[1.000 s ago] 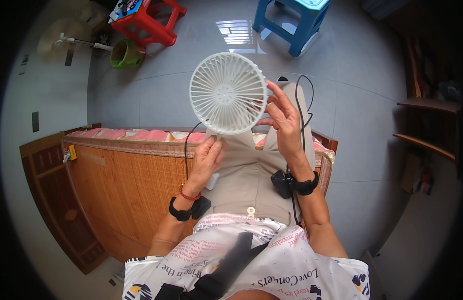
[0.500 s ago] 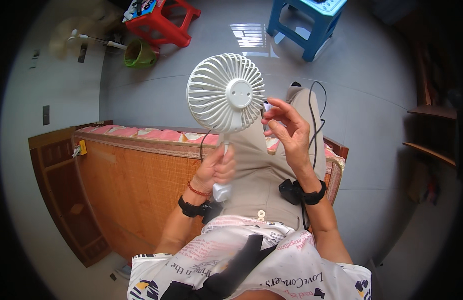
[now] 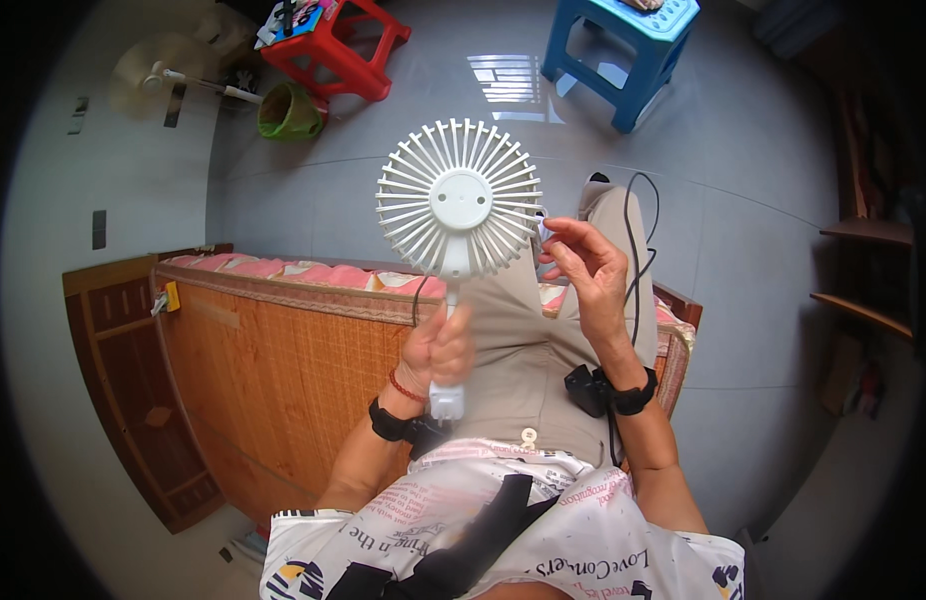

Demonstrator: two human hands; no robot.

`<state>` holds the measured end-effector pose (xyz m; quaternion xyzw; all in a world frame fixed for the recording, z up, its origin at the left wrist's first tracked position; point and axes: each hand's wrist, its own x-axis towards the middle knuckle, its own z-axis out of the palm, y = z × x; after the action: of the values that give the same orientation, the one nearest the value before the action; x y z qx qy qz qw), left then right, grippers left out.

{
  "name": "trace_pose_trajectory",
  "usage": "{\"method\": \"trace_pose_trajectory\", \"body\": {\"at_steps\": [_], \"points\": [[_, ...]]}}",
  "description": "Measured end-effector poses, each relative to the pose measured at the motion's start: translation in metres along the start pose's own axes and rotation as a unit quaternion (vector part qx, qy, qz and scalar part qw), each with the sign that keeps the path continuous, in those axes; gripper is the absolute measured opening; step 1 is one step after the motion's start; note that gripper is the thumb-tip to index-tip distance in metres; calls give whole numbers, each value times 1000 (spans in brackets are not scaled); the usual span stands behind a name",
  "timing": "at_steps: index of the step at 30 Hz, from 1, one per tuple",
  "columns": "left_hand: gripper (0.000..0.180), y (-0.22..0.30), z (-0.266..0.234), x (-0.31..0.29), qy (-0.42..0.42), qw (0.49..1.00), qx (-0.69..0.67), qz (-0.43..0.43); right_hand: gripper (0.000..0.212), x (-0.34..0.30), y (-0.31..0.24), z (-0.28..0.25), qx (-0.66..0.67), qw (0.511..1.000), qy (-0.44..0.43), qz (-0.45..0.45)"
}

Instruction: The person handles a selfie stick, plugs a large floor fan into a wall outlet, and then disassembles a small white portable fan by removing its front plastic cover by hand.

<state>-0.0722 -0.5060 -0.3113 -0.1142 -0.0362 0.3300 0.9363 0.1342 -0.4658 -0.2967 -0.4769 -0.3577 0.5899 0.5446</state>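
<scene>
A white handheld fan (image 3: pixel 461 200) stands upright over my lap, with the back of its ribbed round grille and its central hub facing me. My left hand (image 3: pixel 438 345) is wrapped round its handle, and the white handle end (image 3: pixel 446 402) shows below the fist. At the grille's right edge is my right hand (image 3: pixel 591 270), its fingers bent and drawn together. A small white piece (image 3: pixel 542 226) shows at those fingertips, too small to name. Whether the fingertips touch the grille is hard to tell.
I sit on a bed edge with a woven orange mat (image 3: pixel 283 370) and pink trim. A black cable (image 3: pixel 633 250) lies along my right leg. Beyond are a red stool (image 3: pixel 333 60), a green bin (image 3: pixel 288 112), a blue stool (image 3: pixel 618 70) and a standing fan (image 3: pixel 155 78).
The fan has turned so its back faces me more squarely. My left hand still grips the handle. My right fingers have stayed by the grille's right edge.
</scene>
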Motion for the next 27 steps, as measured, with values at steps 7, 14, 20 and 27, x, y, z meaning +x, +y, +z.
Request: {"method": "trace_pose_trajectory", "body": {"at_steps": [7,14,20,27], "points": [[38,0,-3,-2,1,999,31,-31,22,-1,4,1,5,1000,13,3],[38,0,-3,-3,15,999,15,-33,23,1,5,-1,8,1000,17,-4],[36,3,-1,-2,88,987,114,-69,25,2,4,-7,24,999,32,11],[28,-2,20,27,385,750,532,82,56,3,9,0,52,995,-57,65]]}}
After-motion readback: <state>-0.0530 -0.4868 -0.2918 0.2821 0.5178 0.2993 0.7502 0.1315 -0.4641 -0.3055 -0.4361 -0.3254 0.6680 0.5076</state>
